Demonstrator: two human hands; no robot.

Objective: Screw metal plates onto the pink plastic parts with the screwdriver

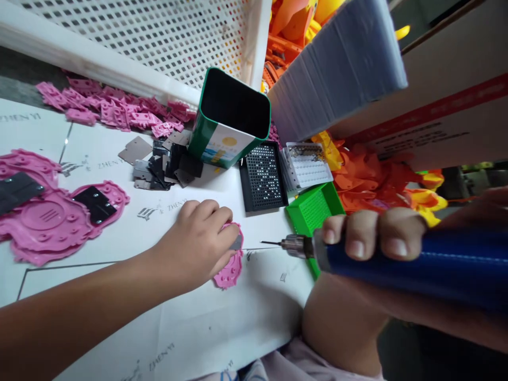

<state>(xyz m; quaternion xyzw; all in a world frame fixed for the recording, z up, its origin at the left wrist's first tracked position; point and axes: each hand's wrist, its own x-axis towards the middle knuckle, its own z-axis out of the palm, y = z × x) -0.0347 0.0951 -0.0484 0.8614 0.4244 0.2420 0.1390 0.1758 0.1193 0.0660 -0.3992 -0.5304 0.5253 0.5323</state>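
My left hand (198,246) is closed over a pink plastic shell part (229,272) on the white table sheet. A grey metal plate (237,243) shows on that part beside my fingers, which hide the rest. In my right hand (373,235) is a blue electric screwdriver (413,264). Its thin bit points left, with the tip apart from the pink part. At the left lie pink shell pieces (51,214) with dark plates (94,204) on them. Beyond my left hand is a loose pile of grey and black plates (159,172).
A green tin (228,140) stands beside a black perforated screw tray (263,177), a clear tray (309,169) and a green basket (313,209). Behind are small pink parts (123,111) and a white crate (119,42). Orange parts (365,174) and a cardboard box (448,116) lie right.
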